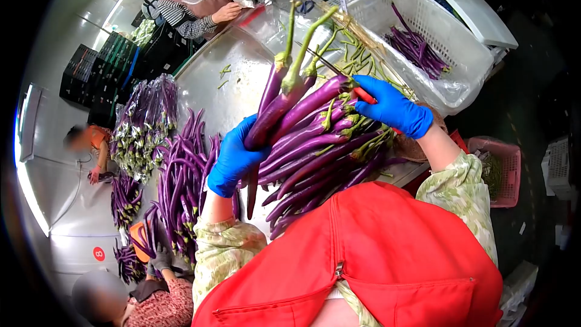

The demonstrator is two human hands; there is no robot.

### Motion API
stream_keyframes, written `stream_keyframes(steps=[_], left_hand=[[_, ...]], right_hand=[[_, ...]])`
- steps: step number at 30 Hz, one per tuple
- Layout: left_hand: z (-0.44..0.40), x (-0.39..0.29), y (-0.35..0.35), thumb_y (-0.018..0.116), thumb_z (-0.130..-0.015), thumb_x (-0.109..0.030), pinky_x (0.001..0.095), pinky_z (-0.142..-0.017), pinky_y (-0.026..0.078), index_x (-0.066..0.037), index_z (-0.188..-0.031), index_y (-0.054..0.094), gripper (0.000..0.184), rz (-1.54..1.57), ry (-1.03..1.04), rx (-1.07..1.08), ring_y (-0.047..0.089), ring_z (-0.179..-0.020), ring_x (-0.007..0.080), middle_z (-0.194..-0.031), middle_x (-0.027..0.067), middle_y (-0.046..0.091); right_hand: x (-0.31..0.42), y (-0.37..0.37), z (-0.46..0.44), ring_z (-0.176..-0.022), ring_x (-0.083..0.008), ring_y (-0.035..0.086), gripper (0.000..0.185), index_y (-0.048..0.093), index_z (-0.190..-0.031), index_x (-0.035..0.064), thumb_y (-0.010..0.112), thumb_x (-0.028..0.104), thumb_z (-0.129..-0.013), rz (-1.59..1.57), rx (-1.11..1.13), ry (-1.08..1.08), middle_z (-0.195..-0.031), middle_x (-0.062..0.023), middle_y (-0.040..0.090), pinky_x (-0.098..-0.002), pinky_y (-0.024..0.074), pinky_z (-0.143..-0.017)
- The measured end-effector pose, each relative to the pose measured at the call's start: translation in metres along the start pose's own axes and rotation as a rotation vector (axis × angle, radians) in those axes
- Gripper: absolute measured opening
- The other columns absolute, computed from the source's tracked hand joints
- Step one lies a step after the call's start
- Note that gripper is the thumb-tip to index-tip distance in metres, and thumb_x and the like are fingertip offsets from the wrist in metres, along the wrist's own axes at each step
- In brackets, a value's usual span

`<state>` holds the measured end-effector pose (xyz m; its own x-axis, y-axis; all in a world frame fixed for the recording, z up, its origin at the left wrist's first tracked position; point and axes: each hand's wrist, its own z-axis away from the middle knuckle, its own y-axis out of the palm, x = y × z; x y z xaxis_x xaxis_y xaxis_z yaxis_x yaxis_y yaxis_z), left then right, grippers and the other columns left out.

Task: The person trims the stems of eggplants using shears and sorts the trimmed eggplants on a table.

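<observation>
My left hand (235,156), in a blue glove, is closed around a few long purple eggplants (270,115), their green stems pointing up and away from me. My right hand (393,108), also blue-gloved, grips red-handled scissors (365,95). Their dark, thin blades reach across the stem end of one held eggplant; whether they touch the stem I cannot tell. Below both hands lies a heap of eggplants (321,157) on the metal table (209,94), stem ends mostly to the right.
Cut green stems (357,54) lie at the table's far edge, beside a white crate (478,60) with eggplants inside. More eggplants (181,175) and bagged ones (145,121) cover the left. A pink basket (505,172) stands right. Several other people work around the table.
</observation>
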<state>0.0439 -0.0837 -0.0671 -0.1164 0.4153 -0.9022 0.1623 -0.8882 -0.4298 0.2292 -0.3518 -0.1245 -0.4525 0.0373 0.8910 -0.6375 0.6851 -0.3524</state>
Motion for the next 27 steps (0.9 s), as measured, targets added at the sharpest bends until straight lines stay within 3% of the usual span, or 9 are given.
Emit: stream_keyframes(steps=[6,15,18,19,23,26,27], left_hand=[[-0.003,0.002,0.001,0.069,-0.064,0.002,0.0277,-0.092,0.041,-0.002,-0.121,0.053,0.059,0.009,-0.024,0.008,0.054,-0.098,0.0114,-0.109,0.0031,0.060],[-0.004,0.006,-0.001,0.067,-0.068,-0.002,0.0271,-0.091,0.041,-0.002,-0.122,0.053,0.056,-0.068,-0.021,0.007,0.054,-0.097,0.0113,-0.105,0.0049,0.062],[-0.004,0.007,-0.009,0.067,-0.068,-0.002,0.0278,-0.090,0.042,-0.004,-0.124,0.052,0.058,-0.159,0.010,-0.004,0.056,-0.096,0.0119,-0.105,0.0066,0.063],[-0.004,0.007,-0.011,0.067,-0.068,-0.002,0.0281,-0.090,0.042,-0.004,-0.125,0.052,0.059,-0.186,0.004,0.004,0.056,-0.096,0.0121,-0.105,0.0073,0.063],[-0.003,-0.004,-0.005,0.065,-0.067,-0.002,0.0283,-0.088,0.044,-0.006,-0.127,0.051,0.062,-0.198,-0.007,0.079,0.058,-0.095,0.0126,-0.104,0.0085,0.064],[-0.004,-0.012,0.002,0.064,-0.067,-0.002,0.0284,-0.088,0.045,-0.007,-0.128,0.050,0.063,-0.188,-0.007,0.153,0.059,-0.094,0.0133,-0.104,0.0091,0.064],[-0.005,-0.006,0.003,0.064,-0.067,-0.002,0.0285,-0.088,0.045,-0.007,-0.129,0.050,0.063,-0.179,0.004,0.168,0.059,-0.094,0.0136,-0.104,0.0094,0.064]], right_hand=[[-0.002,0.000,0.003,-0.069,-0.0143,0.048,0.037,0.050,-0.112,-0.0004,0.061,0.011,-0.079,0.036,0.010,-0.015,-0.078,-0.0095,0.052,-0.0283,0.0443,-0.066],[-0.030,0.002,0.012,-0.059,-0.0243,0.052,0.035,0.054,-0.109,0.0010,0.059,0.010,-0.075,0.250,-0.074,-0.043,-0.068,-0.0163,0.054,-0.0347,0.0445,-0.059],[-0.039,-0.009,0.014,-0.063,-0.0269,0.056,0.038,0.053,-0.112,0.0002,0.058,0.009,-0.075,0.201,-0.136,0.047,-0.073,-0.0166,0.057,-0.0349,0.0458,-0.063],[-0.037,-0.015,0.014,-0.073,-0.0291,0.059,0.041,0.052,-0.115,-0.0003,0.058,0.008,-0.075,0.230,-0.149,0.041,-0.085,-0.0175,0.059,-0.0345,0.0472,-0.068],[-0.021,-0.030,0.006,-0.087,-0.0318,0.060,0.044,0.051,-0.118,0.0017,0.059,0.006,-0.075,0.284,-0.008,-0.083,-0.104,-0.0183,0.056,-0.0349,0.0474,-0.076],[-0.013,-0.027,0.000,-0.090,-0.0361,0.058,0.043,0.051,-0.117,0.0021,0.060,0.005,-0.074,0.463,-0.012,-0.223,-0.104,-0.0183,0.056,-0.0378,0.0473,-0.077],[-0.010,-0.026,-0.002,-0.093,-0.0388,0.056,0.041,0.052,-0.114,0.0016,0.061,0.005,-0.074,0.444,0.005,-0.182,-0.104,-0.0198,0.056,-0.0403,0.0466,-0.079]])
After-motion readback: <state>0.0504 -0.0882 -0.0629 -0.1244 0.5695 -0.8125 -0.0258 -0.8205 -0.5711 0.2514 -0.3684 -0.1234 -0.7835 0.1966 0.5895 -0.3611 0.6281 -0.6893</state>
